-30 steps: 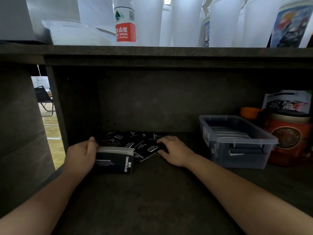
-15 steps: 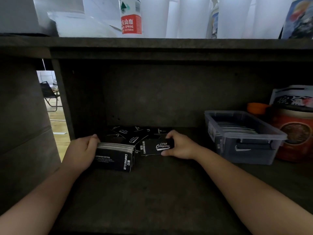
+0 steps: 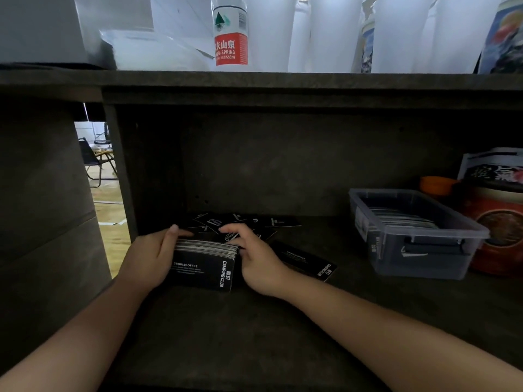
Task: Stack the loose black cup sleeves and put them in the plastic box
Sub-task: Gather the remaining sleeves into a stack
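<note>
Left hand (image 3: 148, 258), right hand (image 3: 256, 264) grip sleeve stack (image 3: 203, 263).

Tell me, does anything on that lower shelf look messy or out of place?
Yes. Loose sleeves lie scattered at odd angles behind the held stack, and one sleeve lies apart, right of the right hand.

Lighting: dim inside the dark grey wooden shelf recess (image 3: 283, 165); back wall and floor fall into deep shadow, with detail lost. Upper band: white paper cup columns (image 3: 334, 32) overexposed, washed by bright light from above and behind. Left gap (image 3: 99, 171): daylit floor beyond. Distortion: wide-angle bowing at edges. Focus: soft throughout; clear plastic storage box (image 3: 418, 250) slightly blurred.
</note>
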The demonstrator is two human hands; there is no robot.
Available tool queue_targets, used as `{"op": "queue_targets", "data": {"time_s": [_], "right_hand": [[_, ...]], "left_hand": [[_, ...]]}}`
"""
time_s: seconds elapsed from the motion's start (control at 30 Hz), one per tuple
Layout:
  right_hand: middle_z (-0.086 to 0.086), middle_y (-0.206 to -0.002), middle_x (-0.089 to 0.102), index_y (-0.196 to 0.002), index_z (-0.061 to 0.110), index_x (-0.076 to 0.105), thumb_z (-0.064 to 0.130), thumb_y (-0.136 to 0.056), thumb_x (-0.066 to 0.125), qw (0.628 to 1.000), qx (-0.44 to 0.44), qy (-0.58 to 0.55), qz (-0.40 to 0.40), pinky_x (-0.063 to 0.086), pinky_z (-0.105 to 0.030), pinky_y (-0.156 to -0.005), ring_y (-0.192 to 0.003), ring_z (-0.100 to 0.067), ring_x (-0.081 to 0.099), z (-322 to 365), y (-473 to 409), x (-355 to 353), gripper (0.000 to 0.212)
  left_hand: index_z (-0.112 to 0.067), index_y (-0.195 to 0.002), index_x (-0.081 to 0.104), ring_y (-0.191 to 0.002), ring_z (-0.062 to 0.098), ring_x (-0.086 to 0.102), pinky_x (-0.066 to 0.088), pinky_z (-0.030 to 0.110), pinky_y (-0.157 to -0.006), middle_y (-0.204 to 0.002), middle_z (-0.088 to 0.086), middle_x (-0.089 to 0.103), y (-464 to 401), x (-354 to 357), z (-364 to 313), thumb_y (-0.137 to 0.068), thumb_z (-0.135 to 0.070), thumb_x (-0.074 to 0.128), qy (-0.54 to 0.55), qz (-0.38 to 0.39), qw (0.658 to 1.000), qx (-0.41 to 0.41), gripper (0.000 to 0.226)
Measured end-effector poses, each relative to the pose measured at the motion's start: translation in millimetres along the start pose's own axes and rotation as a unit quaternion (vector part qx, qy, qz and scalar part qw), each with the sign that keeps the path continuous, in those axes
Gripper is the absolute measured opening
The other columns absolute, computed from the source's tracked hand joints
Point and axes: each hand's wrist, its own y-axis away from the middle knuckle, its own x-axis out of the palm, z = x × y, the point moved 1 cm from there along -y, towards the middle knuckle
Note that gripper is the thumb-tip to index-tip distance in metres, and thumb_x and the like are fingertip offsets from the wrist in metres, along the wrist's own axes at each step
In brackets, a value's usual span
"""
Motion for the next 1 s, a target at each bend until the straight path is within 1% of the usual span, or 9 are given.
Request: {"op": "queue_targets", "data": {"time_s": [0.1,0.17,0.33,0.43,0.53,0.63,0.73,0.87,1.0], "right_hand": [[0.0,-0.128,0.055,-0.144,0.027,0.031,-0.011,-0.093,0.044,0.999,0.0,-0.037,0.011,0.046,-0.017,-0.096,-0.112,-0.007,0.057,-4.9,0.8,-1.0,0.065],[-0.006,-0.124,0.062,-0.135,0.032,0.041,-0.006,-0.098,0.041,0.997,0.025,-0.069,-0.023,0.053,-0.03,-0.094,-0.111,-0.015,0.062,-11.9,0.4,-4.4,0.053],[-0.003,-0.084,0.069,-0.106,0.026,0.059,0.016,-0.097,0.055,0.994,0.051,0.0,-0.097,0.058,-0.025,-0.062,-0.075,-0.014,0.068,-9.8,1.7,-15.9,0.013],[0.002,-0.092,0.07,-0.112,0.023,0.061,0.032,-0.098,0.053,0.971,-0.012,0.215,-0.103,0.058,-0.031,-0.071,-0.079,-0.008,0.066,-8.9,0.4,-38.2,0.019],[0.002,-0.113,0.066,-0.127,0.028,0.05,0.045,-0.095,0.053,0.898,-0.026,0.438,-0.032,0.054,-0.034,-0.08,-0.098,-0.013,0.064,-13.9,3.4,-67.2,0.036],[-0.001,-0.136,0.051,-0.137,0.027,0.042,0.06,-0.083,0.061,0.908,0.114,0.403,0.024,0.048,-0.036,-0.095,-0.12,-0.018,0.052,-24.7,7.6,-97.1,0.066],[-0.002,-0.141,0.045,-0.147,0.03,0.027,0.056,-0.075,0.074,0.912,0.227,0.328,0.097,0.044,-0.031,-0.097,-0.121,-0.016,0.048,-29.2,14.3,-119.4,0.089],[0.0,-0.137,0.048,-0.144,0.032,0.031,0.042,-0.075,0.079,0.921,0.24,0.286,0.111,0.047,-0.03,-0.096,-0.117,-0.014,0.052,-31.4,15.8,-126.2,0.085],[-0.001,-0.133,0.049,-0.144,0.028,0.033,0.032,-0.076,0.08,0.928,0.253,0.251,0.113,0.047,-0.021,-0.078,-0.109,-0.013,0.053,-28.5,15.0,-120.5,0.083]], "left_hand": [[-0.048,-0.097,0.062,-0.088,0.001,0.062,0.05,0.03,-0.077,-0.092,-0.015,0.068,0.7,-0.9,-0.2,-0.1,-0.05,0.025,0.005,0.014,1.0,0.017,0.037],[-0.039,-0.09,0.066,-0.083,0.001,0.063,0.052,0.032,-0.075,-0.085,-0.014,0.069,0.3,0.4,0.4,-0.102,-0.045,0.029,0.009,0.015,1.0,0.015,0.04],[-0.024,-0.085,0.064,-0.074,0.011,0.061,0.046,0.031,-0.065,-0.075,-0.006,0.064,-0.9,5.7,-1.4,-0.096,-0.047,0.024,-0.047,-0.01,0.999,0.008,0.047],[-0.017,-0.088,0.065,-0.07,0.015,0.058,0.043,0.031,-0.062,-0.074,0.0,0.063,-0.5,7.1,-2.3,-0.1,-0.038,0.029,-0.082,-0.045,0.996,0.013,0.044],[-0.012,-0.086,0.064,-0.066,0.018,0.055,0.042,0.032,-0.06,-0.072,0.003,0.06,0.6,7.0,-6.0,-0.102,-0.032,0.033,-0.125,-0.068,0.99,0.012,0.04],[-0.015,-0.085,0.064,-0.066,0.018,0.056,0.043,0.031,-0.06,-0.073,0.003,0.06,0.3,6.1,-6.4,-0.102,-0.033,0.034,-0.139,-0.069,0.988,0.011,0.039],[-0.018,-0.085,0.062,-0.068,0.016,0.056,0.039,0.03,-0.06,-0.074,0.002,0.061,0.2,6.0,-6.1,-0.102,-0.035,0.032,-0.114,-0.048,0.992,-0.004,0.039],[-0.015,-0.082,0.06,-0.065,0.009,0.052,0.034,0.026,-0.056,-0.072,0.003,0.06,-1.3,5.6,-5.8,-0.103,-0.033,0.03,-0.097,-0.036,0.995,-0.01,0.041],[-0.015,-0.082,0.061,-0.067,0.012,0.054,0.036,0.03,-0.059,-0.072,0.004,0.061,-1.2,5.9,-4.5,-0.103,-0.034,0.028,-0.099,-0.033,0.995,-0.01,0.043]]}}
